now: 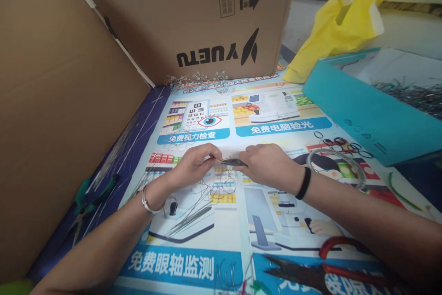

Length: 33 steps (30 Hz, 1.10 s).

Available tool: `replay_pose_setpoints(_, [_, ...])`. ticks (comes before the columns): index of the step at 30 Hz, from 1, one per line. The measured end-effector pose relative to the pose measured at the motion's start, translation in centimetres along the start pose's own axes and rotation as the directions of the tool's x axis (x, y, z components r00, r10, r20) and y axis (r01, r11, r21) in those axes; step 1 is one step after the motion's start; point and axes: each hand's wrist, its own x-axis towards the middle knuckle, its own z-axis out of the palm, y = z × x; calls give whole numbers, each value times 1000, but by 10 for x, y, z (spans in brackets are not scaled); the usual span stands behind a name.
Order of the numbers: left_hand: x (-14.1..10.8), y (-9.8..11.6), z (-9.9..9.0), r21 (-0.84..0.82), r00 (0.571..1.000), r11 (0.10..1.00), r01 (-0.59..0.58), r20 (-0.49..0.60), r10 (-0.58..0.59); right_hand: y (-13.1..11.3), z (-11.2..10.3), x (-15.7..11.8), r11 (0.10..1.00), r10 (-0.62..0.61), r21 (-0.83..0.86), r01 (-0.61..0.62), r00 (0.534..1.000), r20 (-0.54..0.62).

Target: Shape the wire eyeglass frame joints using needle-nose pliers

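Note:
Near the middle of the printed sheet [221,221], my left hand [198,164] pinches something thin, which looks like wire. My right hand [264,166] is closed around a small dark metal tool [235,162], whose tip points left and meets the left fingertips. The tool's handle is hidden in the right palm. Thin wire loops [224,184] lie just below the hands. Several straight wires [193,214] rest on the sheet nearer to me. A bracelet is on the left wrist and a black band on the right.
Red-handled scissors [304,274] lie at the front right, green-handled pliers [86,207] at the left. A cardboard box [148,19] stands behind and left. A teal box [373,111] of wire pieces, a yellow bag [341,23] and a clear ring [357,170] are on the right.

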Motion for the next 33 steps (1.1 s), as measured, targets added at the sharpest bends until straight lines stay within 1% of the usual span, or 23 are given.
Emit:
replay_pose_setpoints(8, [0,1,0,12,1000,1000,7,7,-7,0,-1,1,999,-9,31,8,999,51])
replay_pose_setpoints(16, [0,-1,-2,-15,1000,1000,13,23,-13,2,2,0,1000,-12,11,12,1000,-24])
replay_pose_setpoints(20, [0,-5,-2,-26,999,999,-24,29,25,3,4,0,1000,-20,7,20,999,-51])
replay_pose_setpoints(26, [2,-5,-5,16,993,995,-97,67,95,4,4,1,999,-52,13,53,997,-60])
replay_pose_setpoints(33, [4,-2,-7,17,990,993,-113,91,111,5,2,2,997,-72,6,72,997,-40])
